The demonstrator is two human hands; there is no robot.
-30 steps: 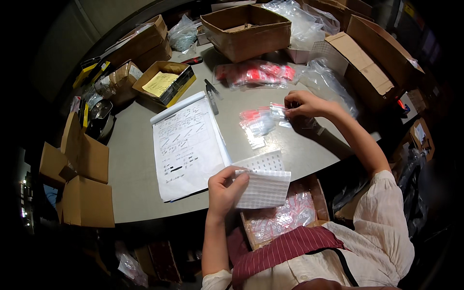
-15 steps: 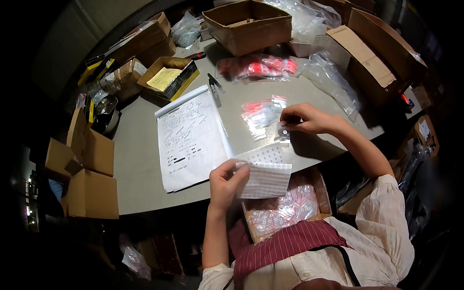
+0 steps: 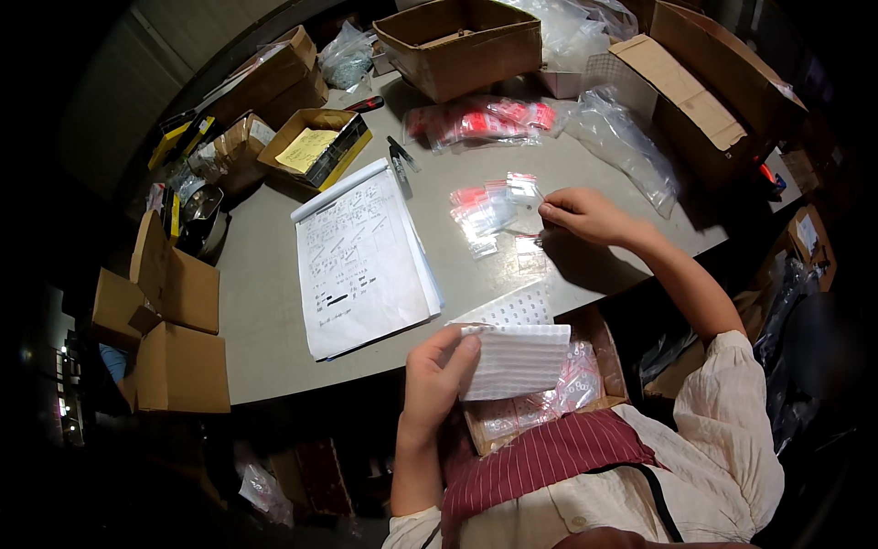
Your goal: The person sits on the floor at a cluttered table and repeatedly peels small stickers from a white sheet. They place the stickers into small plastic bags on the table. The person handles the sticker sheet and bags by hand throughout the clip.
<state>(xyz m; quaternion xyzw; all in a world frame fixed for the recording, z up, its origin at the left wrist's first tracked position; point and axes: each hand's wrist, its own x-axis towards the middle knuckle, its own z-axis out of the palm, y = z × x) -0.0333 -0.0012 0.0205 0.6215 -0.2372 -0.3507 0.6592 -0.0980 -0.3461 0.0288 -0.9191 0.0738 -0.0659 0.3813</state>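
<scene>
My left hand [image 3: 437,375] grips a folded white sheet of small labels [image 3: 518,364] between thumb and fingers, over the table's near edge. Farther up, my right hand [image 3: 585,218] is pinched closed beside a fanned pile of small clear zip bags with red strips [image 3: 480,218]. Its fingertips are close to the bag at the pile's upper right [image 3: 523,188]; whether they grip anything is too small to tell. Another small zip bag [image 3: 530,252] lies just below that hand. Part of a printed sheet [image 3: 512,305] rests on the table edge behind the folded one.
Below the table edge, an open carton [image 3: 611,366] holds many small filled bags. A handwritten notepad [image 3: 364,265] lies left, with black markers [image 3: 399,157] above it. Red-printed bags [image 3: 485,123], a clear plastic bag [image 3: 622,146] and cardboard boxes [image 3: 457,59] line the far side.
My right hand has moved up, away from the small bag that was at its fingertips; that bag now lies on the table. My left hand and the label sheet have shifted down and slightly right.
</scene>
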